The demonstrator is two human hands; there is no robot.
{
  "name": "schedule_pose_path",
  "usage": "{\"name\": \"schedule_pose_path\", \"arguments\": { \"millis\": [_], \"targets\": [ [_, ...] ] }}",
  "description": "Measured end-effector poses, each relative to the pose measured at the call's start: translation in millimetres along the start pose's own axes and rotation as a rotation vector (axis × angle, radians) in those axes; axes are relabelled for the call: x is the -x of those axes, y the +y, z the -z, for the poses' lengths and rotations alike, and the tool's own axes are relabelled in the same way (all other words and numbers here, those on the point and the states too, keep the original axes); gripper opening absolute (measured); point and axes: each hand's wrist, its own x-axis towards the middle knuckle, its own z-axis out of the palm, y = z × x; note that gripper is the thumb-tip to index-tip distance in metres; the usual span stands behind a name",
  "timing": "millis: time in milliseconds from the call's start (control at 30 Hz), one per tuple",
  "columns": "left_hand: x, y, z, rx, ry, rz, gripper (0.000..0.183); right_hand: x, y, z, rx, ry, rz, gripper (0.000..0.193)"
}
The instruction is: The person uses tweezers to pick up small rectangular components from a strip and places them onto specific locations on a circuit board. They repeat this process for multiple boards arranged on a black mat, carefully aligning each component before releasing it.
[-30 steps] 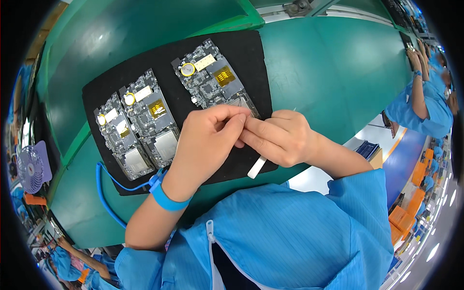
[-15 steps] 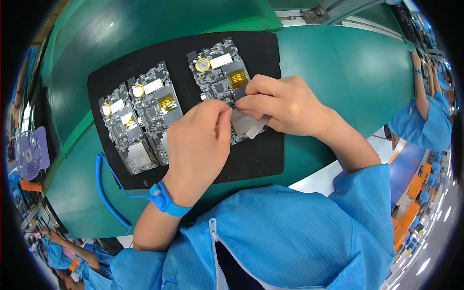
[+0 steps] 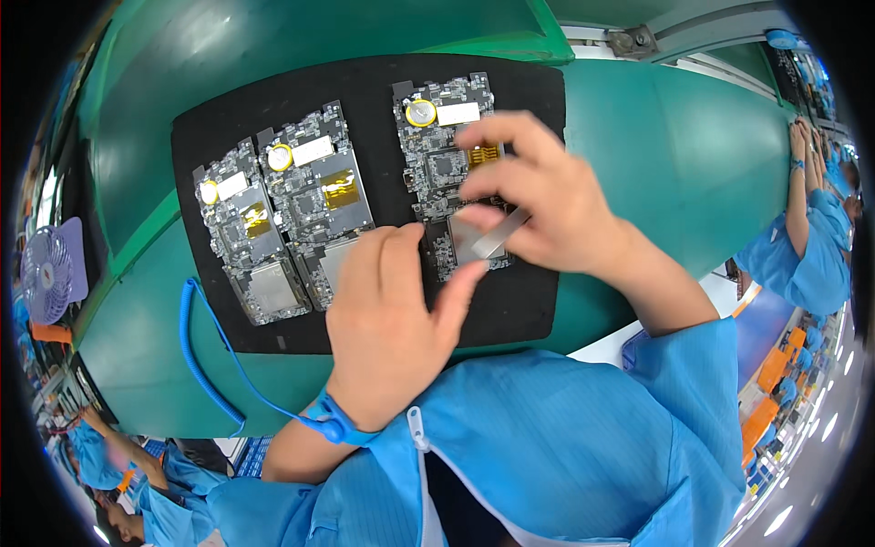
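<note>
Three circuit boards lie on a black mat [image 3: 383, 100]: the right board [image 3: 445, 166], the middle board [image 3: 305, 205] and the left board [image 3: 272, 290]. Each carries a round yellow-rimmed coin cell, a white label and a patch of amber film. Over the right board's right side, my right hand [image 3: 556, 201], blurred, has a flat silvery metal strip [image 3: 499, 234] in its grip; its upper fingers are spread. My left hand [image 3: 387, 314] is open by that board's lower left, thumb apart from the fingers, with nothing visible in it. The hands and strip partly cover the lower boards.
Around my left wrist is a blue strap [image 3: 335, 421] with a coiled blue cord [image 3: 191, 351] running across the green table [image 3: 656, 137]. A small purple fan [image 3: 50, 273] stands at far left. Other people in blue work at both sides.
My hands have come apart from their pinch over the right board. The left fingers have opened and dropped lower; the right fingers have spread, with the strip still held. The view has shifted slightly.
</note>
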Motion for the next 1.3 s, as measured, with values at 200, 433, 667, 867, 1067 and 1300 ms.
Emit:
{"name": "schedule_pose_path", "arguments": {
  "millis": [200, 433, 667, 867, 1067, 1300],
  "targets": [
    [-6, 27, -17, -0.208, -0.080, 0.044, 0.071, -44, 28, 14, 0.009, -0.023, -0.209, 0.041],
    [-22, 17, -13, 0.170, -0.004, -0.031, 0.079, -34, 26, 43, 0.080, -0.128, -0.568, 0.051],
    [-61, -17, 40, 1.033, -0.592, 0.364, 0.081, 61, -24, 95, -0.530, -0.139, -1.030, 0.063],
    [-86, -11, 14, 0.503, -0.668, -0.004, 0.024, 109, -101, 48, -0.680, -0.259, -1.247, 0.068],
    [-34, 14, 9, 0.207, -0.348, -0.246, 0.020, 134, -86, 66, -0.432, -0.009, -0.946, 0.055],
    [-16, 19, -18, 0.252, -0.285, -0.114, 0.010, 119, -61, 62, -0.359, 0.139, -0.816, 0.022]
  ]
}}
